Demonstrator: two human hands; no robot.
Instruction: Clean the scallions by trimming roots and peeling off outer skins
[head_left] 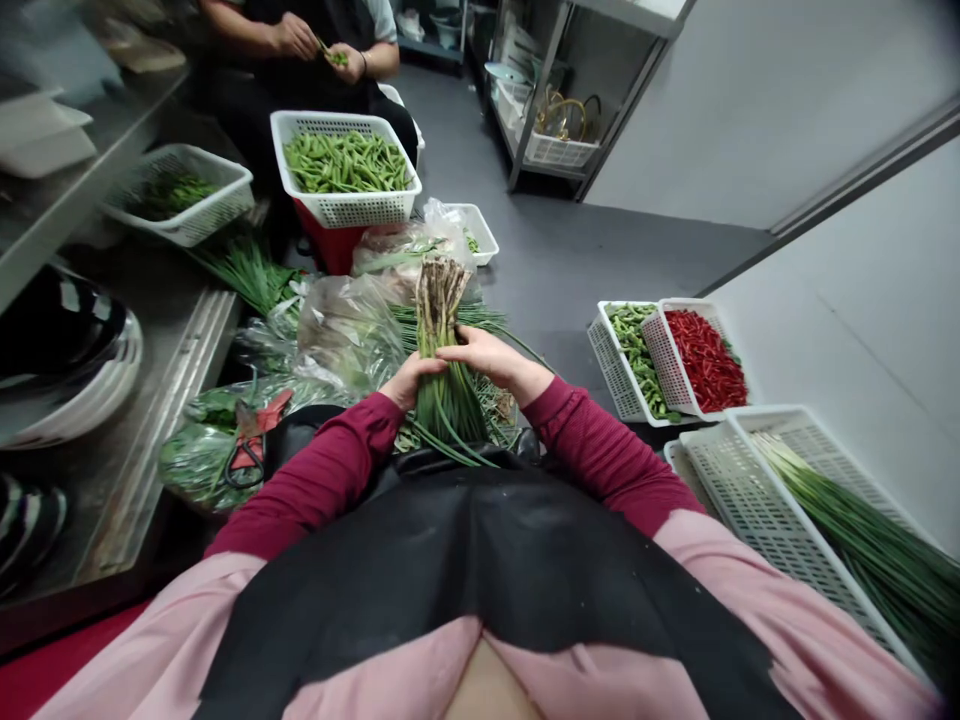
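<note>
A bundle of green chives (pixel 442 330), root ends pointing away from me, is held upright over my lap. My left hand (pixel 409 378) is closed round its left side. My right hand (pixel 487 358) wraps over the bundle from the right, fingers pressed on the stalks. Both sleeves are dark red, over a black apron (pixel 480 570). More loose green stalks lie under the bundle.
Clear plastic bags of greens (pixel 345 330) and red-handled scissors (pixel 251 440) lie at left. White baskets hold green beans (pixel 345 165), green and red chillies (pixel 701 360), and chives (pixel 862 530). Another person's hands (pixel 322 45) work opposite. A steel shelf (pixel 90 400) runs along the left.
</note>
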